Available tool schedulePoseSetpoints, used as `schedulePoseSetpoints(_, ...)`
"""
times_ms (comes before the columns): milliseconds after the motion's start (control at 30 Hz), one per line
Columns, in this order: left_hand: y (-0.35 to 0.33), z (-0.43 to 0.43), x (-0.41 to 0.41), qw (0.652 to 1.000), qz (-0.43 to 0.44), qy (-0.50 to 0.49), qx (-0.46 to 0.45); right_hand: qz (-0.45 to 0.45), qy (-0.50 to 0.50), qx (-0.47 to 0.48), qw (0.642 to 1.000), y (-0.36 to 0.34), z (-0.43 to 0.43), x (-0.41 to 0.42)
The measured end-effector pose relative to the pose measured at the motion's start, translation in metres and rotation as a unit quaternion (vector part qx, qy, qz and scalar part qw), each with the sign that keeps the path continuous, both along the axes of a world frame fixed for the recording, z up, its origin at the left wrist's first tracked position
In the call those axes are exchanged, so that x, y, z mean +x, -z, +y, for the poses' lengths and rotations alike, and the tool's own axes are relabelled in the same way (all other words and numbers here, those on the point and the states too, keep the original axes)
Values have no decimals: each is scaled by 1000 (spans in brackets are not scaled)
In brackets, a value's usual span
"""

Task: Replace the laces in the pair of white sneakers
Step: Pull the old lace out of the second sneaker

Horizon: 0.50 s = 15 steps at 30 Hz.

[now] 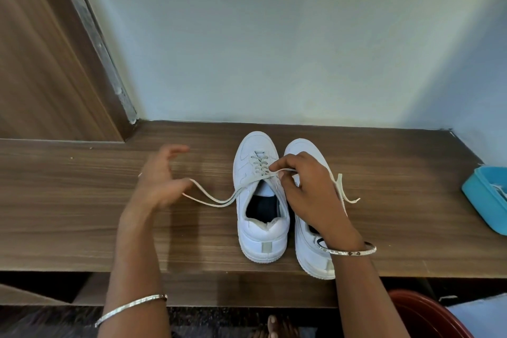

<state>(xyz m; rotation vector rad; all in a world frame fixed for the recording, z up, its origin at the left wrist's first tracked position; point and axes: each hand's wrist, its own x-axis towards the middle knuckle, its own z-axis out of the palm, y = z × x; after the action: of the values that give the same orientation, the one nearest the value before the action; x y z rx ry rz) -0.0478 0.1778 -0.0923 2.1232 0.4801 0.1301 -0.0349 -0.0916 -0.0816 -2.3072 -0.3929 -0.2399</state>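
Note:
Two white sneakers stand side by side on the wooden shelf (384,200), toes toward the wall. The left sneaker (260,200) has a pale lace (219,199) crossed through its eyelets, and two loose strands trail left over the wood. My right hand (307,192) reaches over the right sneaker (310,250) and pinches the lace at the left sneaker's top eyelets. Another lace end (345,192) lies to the right of that hand. My left hand (162,175) hovers with spread fingers just left of the trailing strands; whether it touches them is unclear.
A blue plastic box (485,195) sits at the shelf's right end. A wooden door frame (55,63) rises at the left and a pale wall (274,35) stands behind. A red-brown tub (422,315) is on the floor at lower right.

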Motion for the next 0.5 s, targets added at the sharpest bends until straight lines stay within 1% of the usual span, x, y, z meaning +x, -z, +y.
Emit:
schedulePoseSetpoints(33, -7, -13, 3, 998, -39, 44, 12, 1, 1, 1, 1000, -1, 0, 0)
schedulePoseSetpoints(100, -16, -38, 7, 989, -83, 121, -25, -1, 1, 4, 1000, -1, -1, 1)
schedulePoseSetpoints(167, -20, -60, 9, 973, -65, 212, -64, -7, 1, 2, 1000, -2, -1, 0)
schedulePoseSetpoints(200, -20, -68, 9, 964, -50, 251, -66, -10, 2, -3, 1000, -2, -1, 0)
schedulePoseSetpoints(233, -17, -71, 10, 962, -39, 266, -56, -11, 4, -8, 1000, -2, -1, 0)
schedulePoseSetpoints(300, -14, -73, 13, 965, -45, 255, -39, -8, 7, -13, 1000, -2, -2, 0)
schedulePoseSetpoints(333, -13, -73, 15, 968, -62, 239, -50, -4, 8, -13, 1000, -1, -2, 1)
schedulePoseSetpoints(400, -11, -70, 17, 978, -99, 177, -56, 1, 12, -3, 1000, -1, -2, 3)
schedulePoseSetpoints(467, -7, -64, 20, 987, -118, 104, -25, 3, 18, 16, 1000, 0, -3, 4)
schedulePoseSetpoints(500, -5, -61, 21, 990, -117, 75, 6, 3, 22, 24, 999, 0, -3, 3)
